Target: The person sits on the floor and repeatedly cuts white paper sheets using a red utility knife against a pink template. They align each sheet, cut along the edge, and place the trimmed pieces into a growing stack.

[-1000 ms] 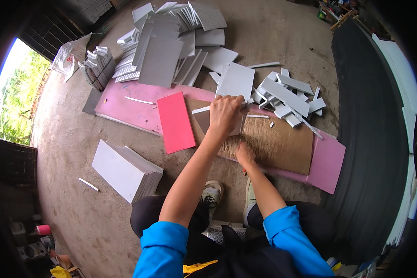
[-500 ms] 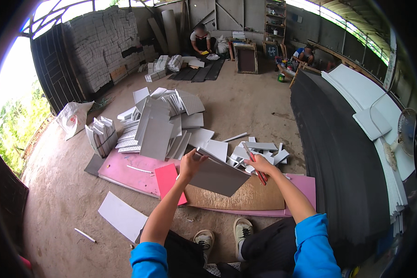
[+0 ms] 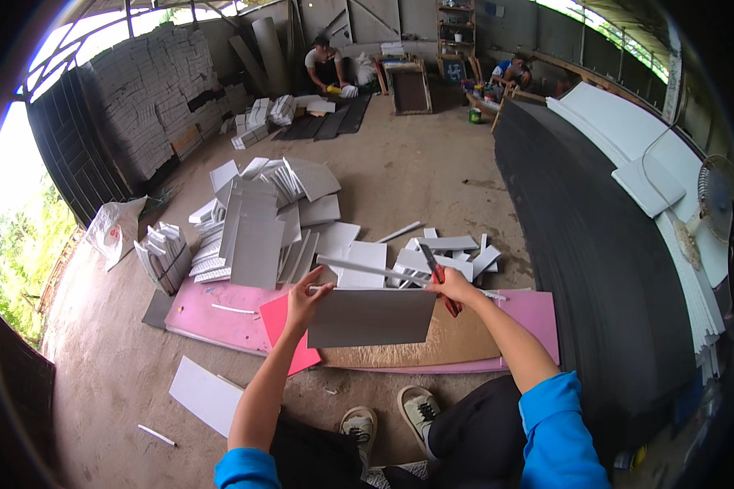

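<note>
Fingers, left hand [image 3: 302, 306]: pinched on grey panel [image 3: 371, 319], upper-left corner;
Fingers, right hand [image 3: 453, 285]: curled round red-black hand tool [image 3: 435, 266]; panel contact unclear;
Panel: between and below both hands, over brown board [image 3: 457, 341]; long axis left-right; neither hand clearly nearer;
Strip [image 3: 369, 270]: pale, just above panel's upper edge;
Sack [image 3: 114, 231]: white, on floor [image 3: 98, 359] at left; contents hidden.

The panel [image 3: 371, 318] looks like smooth, matt foam. The knife [image 3: 438, 279] seems plastic-handled. Beneath, the board [image 3: 469, 338] resembles wood, its face scuffed rough and fibrous, over a dull, foam-like pink slab [image 3: 534, 322]. The red sheet [image 3: 306, 350] is smooth and matt; the black sheets [image 3: 595, 269] look rubbery, faintly streaked. The sack [image 3: 116, 228] appears crinkled plastic, the floor [image 3: 432, 175] stained concrete, the sleeves [image 3: 559, 424] cloth.
</note>
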Tool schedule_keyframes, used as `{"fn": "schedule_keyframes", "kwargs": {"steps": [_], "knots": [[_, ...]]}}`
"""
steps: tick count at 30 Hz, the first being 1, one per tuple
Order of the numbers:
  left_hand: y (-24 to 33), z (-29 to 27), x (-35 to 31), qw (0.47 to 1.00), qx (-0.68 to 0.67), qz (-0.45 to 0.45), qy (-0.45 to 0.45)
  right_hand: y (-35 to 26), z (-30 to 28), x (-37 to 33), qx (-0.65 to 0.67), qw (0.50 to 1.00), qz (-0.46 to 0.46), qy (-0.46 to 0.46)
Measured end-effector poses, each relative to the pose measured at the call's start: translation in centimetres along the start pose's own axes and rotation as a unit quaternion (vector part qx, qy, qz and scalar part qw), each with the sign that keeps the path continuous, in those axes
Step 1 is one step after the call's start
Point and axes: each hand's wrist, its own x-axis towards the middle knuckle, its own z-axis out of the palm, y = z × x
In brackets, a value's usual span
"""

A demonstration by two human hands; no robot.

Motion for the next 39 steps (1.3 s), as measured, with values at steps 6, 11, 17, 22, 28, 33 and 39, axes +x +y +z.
{"fn": "schedule_keyframes", "kwargs": {"steps": [6, 11, 17, 22, 28, 33, 39], "knots": [[-2.1, -4.0, -0.5, 0.985, 0.01, -0.082, 0.15, 3.9, -0.9, 3.0, -0.172, 0.962, 0.159, 0.144], [-4.9, -10.0, -3.2, 0.945, -0.07, -0.217, 0.235, 5.2, 6.4, 3.1, -0.276, 0.951, 0.138, 0.021], [-6.8, -10.0, -7.6, 0.915, -0.123, -0.301, 0.238, 7.0, 16.3, 3.8, -0.275, 0.894, 0.038, -0.351], [-8.3, -10.4, -10.6, 0.876, -0.192, -0.295, 0.329, 6.0, 21.2, 4.8, -0.358, 0.897, -0.059, -0.252], [-7.7, -10.4, -14.0, 0.821, -0.296, -0.167, 0.458, -4.8, 27.2, 6.1, 0.152, 0.915, 0.085, -0.365], [-3.7, -10.9, -18.8, 0.821, -0.173, -0.081, 0.538, -19.6, 31.2, 1.3, 0.297, 0.865, 0.016, -0.404], [-1.6, -14.5, -26.9, 0.792, -0.011, -0.051, 0.609, -27.0, 37.8, -3.2, 0.211, 0.877, -0.178, -0.394]]}}
